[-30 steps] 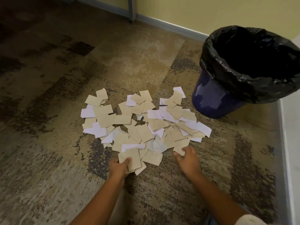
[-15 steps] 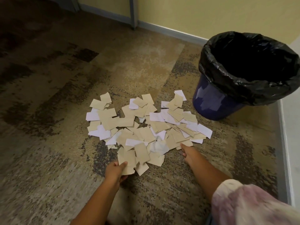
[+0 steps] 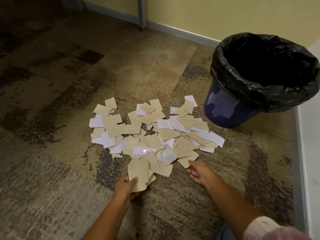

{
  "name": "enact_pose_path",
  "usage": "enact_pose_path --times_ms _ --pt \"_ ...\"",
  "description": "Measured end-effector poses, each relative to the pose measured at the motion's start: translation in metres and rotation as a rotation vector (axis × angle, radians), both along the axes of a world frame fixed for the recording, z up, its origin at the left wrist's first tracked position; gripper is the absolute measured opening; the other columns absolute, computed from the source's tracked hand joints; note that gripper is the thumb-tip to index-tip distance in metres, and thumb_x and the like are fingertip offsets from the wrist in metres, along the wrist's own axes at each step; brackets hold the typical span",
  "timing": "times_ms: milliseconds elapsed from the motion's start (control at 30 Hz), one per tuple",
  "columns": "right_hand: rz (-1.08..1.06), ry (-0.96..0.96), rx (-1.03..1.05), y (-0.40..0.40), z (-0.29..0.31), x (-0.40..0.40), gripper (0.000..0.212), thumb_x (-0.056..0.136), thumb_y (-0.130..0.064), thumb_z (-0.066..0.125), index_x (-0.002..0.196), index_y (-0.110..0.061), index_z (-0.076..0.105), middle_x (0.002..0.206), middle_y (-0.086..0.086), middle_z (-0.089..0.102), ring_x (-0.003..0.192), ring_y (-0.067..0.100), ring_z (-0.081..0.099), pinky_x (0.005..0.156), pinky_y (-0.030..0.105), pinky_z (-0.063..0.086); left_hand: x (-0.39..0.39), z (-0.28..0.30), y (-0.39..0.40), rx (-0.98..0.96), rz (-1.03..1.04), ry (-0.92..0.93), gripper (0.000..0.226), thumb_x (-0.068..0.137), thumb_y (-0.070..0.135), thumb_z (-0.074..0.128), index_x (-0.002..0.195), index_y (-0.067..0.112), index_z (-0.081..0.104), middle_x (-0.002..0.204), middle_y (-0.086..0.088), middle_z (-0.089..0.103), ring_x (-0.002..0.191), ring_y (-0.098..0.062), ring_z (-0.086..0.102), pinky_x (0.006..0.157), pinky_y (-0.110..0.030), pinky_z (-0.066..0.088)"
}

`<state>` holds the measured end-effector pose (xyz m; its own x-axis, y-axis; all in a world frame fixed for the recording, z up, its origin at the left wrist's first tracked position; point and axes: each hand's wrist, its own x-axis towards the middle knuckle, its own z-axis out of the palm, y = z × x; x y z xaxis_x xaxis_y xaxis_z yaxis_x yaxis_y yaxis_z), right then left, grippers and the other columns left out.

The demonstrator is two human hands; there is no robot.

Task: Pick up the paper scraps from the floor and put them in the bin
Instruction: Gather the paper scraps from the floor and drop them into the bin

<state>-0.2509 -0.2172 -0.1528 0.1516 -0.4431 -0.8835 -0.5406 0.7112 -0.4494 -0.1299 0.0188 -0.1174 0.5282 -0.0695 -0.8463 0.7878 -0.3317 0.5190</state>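
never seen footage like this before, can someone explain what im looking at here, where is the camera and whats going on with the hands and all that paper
There is no machine here. The picture comes from a wide-angle camera worn on a person's head, looking forward and down, so the two bare arms reaching in from the bottom are the wearer's own.

On the patterned carpet lies a spread of paper scraps, some tan and some white, overlapping in a loose heap. To the right stands a blue bin lined with a black bag, its opening dark, so I cannot tell what is inside. A yellow wall runs behind it.

The left hand grips a few tan scraps at the near edge of the heap. The right hand has its fingers stretched out by the heap's near right edge and holds nothing.
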Motion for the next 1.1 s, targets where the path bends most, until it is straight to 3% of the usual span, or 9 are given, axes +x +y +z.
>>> enact_pose_path --times_ms 133,300,467,600,700,800,867,967,1100 --pt "-0.038 -0.008 0.020 -0.003 0.009 0.024 0.058 0.079 -0.033 0.074 0.126 -0.008 0.052 0.086 0.004 0.061 0.071 0.014 0.059 0.054 0.026 0.047 -0.004 0.002 -0.005 -0.021 -0.007 0.012 0.002 0.093 0.008 0.055 0.094 0.006 0.054 0.124 -0.021 0.055 0.104 -0.032 0.052 0.082 -0.041 0.049" --pt "-0.022 0.104 -0.051 -0.009 0.014 0.043 0.060 0.079 -0.039 0.073 0.125 -0.007 0.052 0.114 0.013 0.056 0.077 0.019 0.054 0.059 0.026 0.046 -0.006 0.011 -0.011 -0.055 0.014 0.022 0.015 0.093 0.007 0.055 0.107 0.003 0.052 0.120 -0.020 0.055 0.101 -0.030 0.052 0.080 -0.040 0.049" --pt "0.058 0.043 0.077 0.005 0.025 0.026 0.022 0.085 -0.024 0.070 0.092 -0.010 0.055 0.079 0.006 0.063 0.064 0.017 0.056 0.049 0.025 0.043 -0.001 0.020 -0.016 -0.052 0.011 0.003 0.017 0.092 0.008 0.055 0.107 0.000 0.054 0.109 -0.016 0.055 0.099 -0.030 0.052 0.078 -0.041 0.050" --pt "0.344 0.083 -0.059 0.011 0.039 0.000 0.026 0.088 -0.026 0.066 0.104 -0.011 0.053 0.094 0.009 0.066 0.065 0.016 0.063 0.041 0.021 0.046 -0.001 0.028 -0.024 -0.071 0.000 -0.030 0.010 0.093 0.007 0.054 0.084 0.005 0.053 0.099 -0.013 0.056 0.090 -0.028 0.053 0.059 -0.033 0.048" --pt "0.573 0.114 -0.168 0.003 0.063 -0.014 0.034 0.087 -0.037 0.064 0.107 -0.011 0.056 0.070 0.004 0.064 0.042 0.007 0.053 0.039 0.017 0.042 -0.005 0.033 -0.033 -0.104 0.004 -0.036 0.011 0.093 0.006 0.053 0.103 0.000 0.054 0.102 -0.015 0.056 0.093 -0.029 0.054 0.059 -0.034 0.049" --pt "0.668 0.100 -0.309 -0.014 0.097 -0.018 0.032 0.084 -0.047 0.065 0.092 -0.017 0.055 0.062 0.001 0.060 0.043 0.008 0.047 0.039 0.018 0.038 -0.011 0.035 -0.044 -0.133 -0.007 -0.031 0.024 0.093 0.006 0.054 0.116 0.000 0.051 0.119 -0.020 0.055 0.104 -0.034 0.053 0.077 -0.044 0.053" --pt "0.657 0.028 -0.408 -0.025 0.126 -0.015 0.026 0.084 -0.045 0.065 0.081 -0.020 0.055 0.063 0.000 0.063 0.039 0.006 0.047 0.036 0.017 0.037 -0.015 0.040 -0.052 -0.143 -0.015 -0.020 0.016 0.093 0.007 0.054 0.108 0.003 0.052 0.124 -0.021 0.054 0.106 -0.034 0.053 0.083 -0.045 0.052" --pt "0.495 -0.146 -0.540 -0.057 0.177 -0.008 0.023 0.085 -0.038 0.065 0.081 -0.016 0.064 0.053 -0.001 0.063 0.032 0.006 0.045 0.033 0.018 0.035 -0.020 0.048 -0.065 -0.152 -0.026 -0.035 0.003 0.092 0.007 0.055 0.090 0.007 0.053 0.124 -0.022 0.055 0.102 -0.033 0.053 0.064 -0.037 0.051" --pt "0.158 -0.235 -0.678 -0.131 0.244 -0.002 0.030 0.085 -0.041 0.066 0.077 -0.013 0.059 0.059 0.002 0.056 0.035 0.008 0.046 0.034 0.016 0.038 -0.025 0.061 -0.080 -0.205 -0.065 -0.063 0.011 0.092 0.007 0.055 0.100 -0.001 0.054 0.116 -0.024 0.057 0.093 -0.033 0.054 0.054 -0.032 0.046"
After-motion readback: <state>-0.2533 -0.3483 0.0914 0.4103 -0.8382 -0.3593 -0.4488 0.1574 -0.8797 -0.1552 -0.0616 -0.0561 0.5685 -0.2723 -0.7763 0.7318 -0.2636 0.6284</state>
